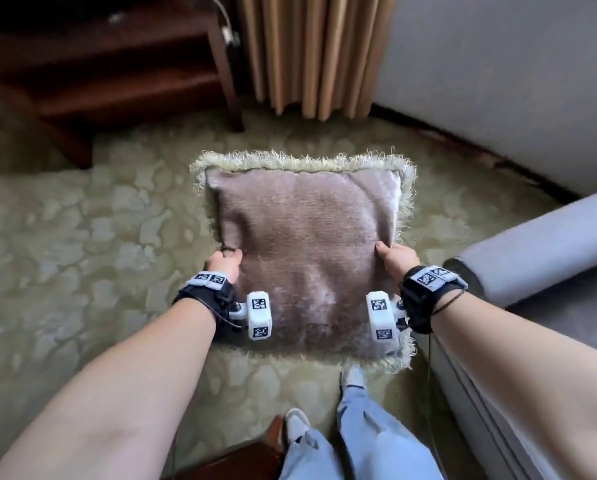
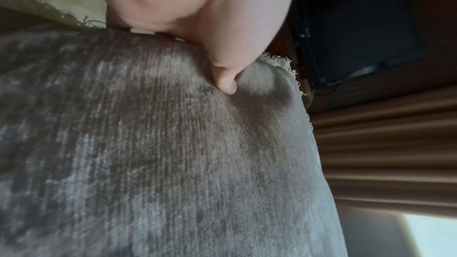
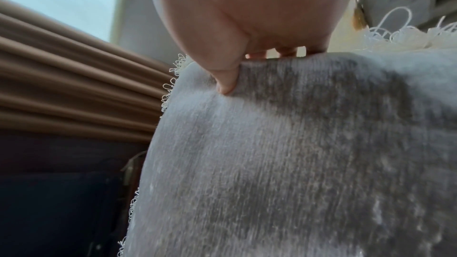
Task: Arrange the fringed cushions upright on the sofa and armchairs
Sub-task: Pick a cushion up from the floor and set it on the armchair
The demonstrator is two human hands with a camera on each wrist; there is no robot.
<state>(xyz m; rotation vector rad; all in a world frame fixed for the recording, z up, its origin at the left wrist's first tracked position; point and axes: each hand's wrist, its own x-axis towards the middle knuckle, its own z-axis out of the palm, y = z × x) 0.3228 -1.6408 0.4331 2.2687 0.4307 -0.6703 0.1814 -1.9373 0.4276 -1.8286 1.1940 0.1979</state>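
A square mauve-brown velvet cushion (image 1: 304,251) with a pale fringe hangs flat in the air over the carpet, held between both hands. My left hand (image 1: 225,263) grips its left edge, thumb pressed into the top face, fingers hidden beneath. My right hand (image 1: 395,258) grips the right edge the same way. In the left wrist view the cushion (image 2: 173,153) fills the frame and the left hand's thumb (image 2: 226,83) dents the velvet. From the right wrist, the cushion (image 3: 296,153) shows the right hand's thumb (image 3: 226,83) on top, fingers curled under the edge.
A grey upholstered armchair (image 1: 539,247) with a rolled arm stands at the right, its back rising behind. A dark wooden table (image 1: 117,71) stands at the far left, tan curtains (image 1: 311,53) at the back. Patterned green carpet (image 1: 82,237) covers the floor; my feet are below the cushion.
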